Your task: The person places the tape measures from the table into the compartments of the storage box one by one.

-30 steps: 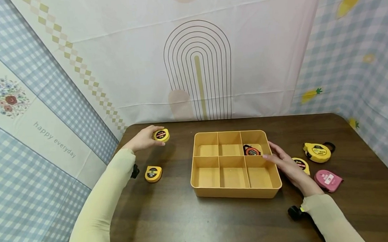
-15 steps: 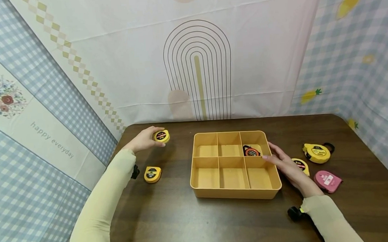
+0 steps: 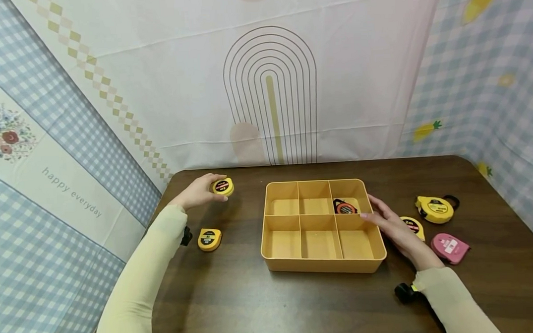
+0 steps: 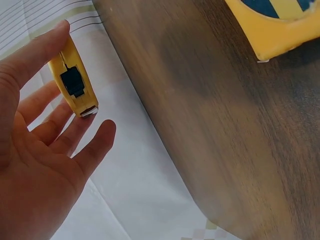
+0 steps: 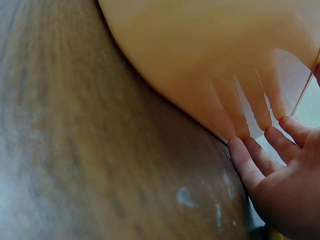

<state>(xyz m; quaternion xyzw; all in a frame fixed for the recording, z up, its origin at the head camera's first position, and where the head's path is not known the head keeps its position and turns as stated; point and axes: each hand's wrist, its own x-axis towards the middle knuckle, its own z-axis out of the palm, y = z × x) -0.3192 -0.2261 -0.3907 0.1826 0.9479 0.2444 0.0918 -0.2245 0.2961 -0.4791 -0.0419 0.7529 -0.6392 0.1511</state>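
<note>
My left hand [image 3: 200,190] holds a yellow tape measure [image 3: 223,187] above the far left of the table, pinched between thumb and fingers. In the left wrist view this tape measure [image 4: 75,82] shows its narrow edge, a dark button and a metal tip. Another yellow tape measure [image 3: 209,239] lies on the table nearer to me. A yellow box with several compartments [image 3: 324,266] stands in the middle. An orange-and-black tape measure [image 3: 345,207] lies in its back right compartment. My right hand [image 3: 396,230] grips the box's right side, thumb on the rim, fingertips against the outer wall.
To the right of the box lie a yellow tape measure [image 3: 413,226] partly behind my right hand, a larger yellow one [image 3: 437,209] with a black strap, and a pink one [image 3: 450,248]. A patterned cloth [image 3: 192,100] hangs behind the brown table [image 3: 236,302].
</note>
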